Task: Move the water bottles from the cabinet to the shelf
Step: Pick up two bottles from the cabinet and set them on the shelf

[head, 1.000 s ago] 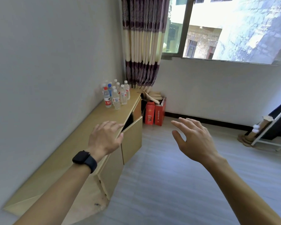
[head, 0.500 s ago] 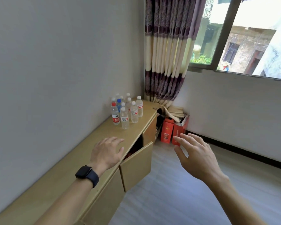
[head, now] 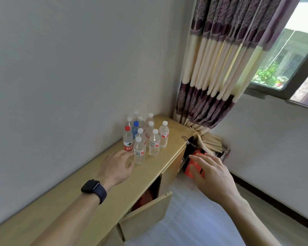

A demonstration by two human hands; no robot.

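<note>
Water bottles (head: pixel 144 137) stand clustered upright at the far end of the cabinet top (head: pixel 89 190) against the wall; the left hand (head: pixel 115 168), fingers apart, nears the closest bottle, while the right hand (head: pixel 210 172) hovers spread and empty.

Rear water bottles (head: pixel 135 115) partly hidden

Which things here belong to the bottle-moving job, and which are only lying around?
Job: water bottles, cabinet, left hand, right hand.
Lying around: curtain, red box, window.
</note>
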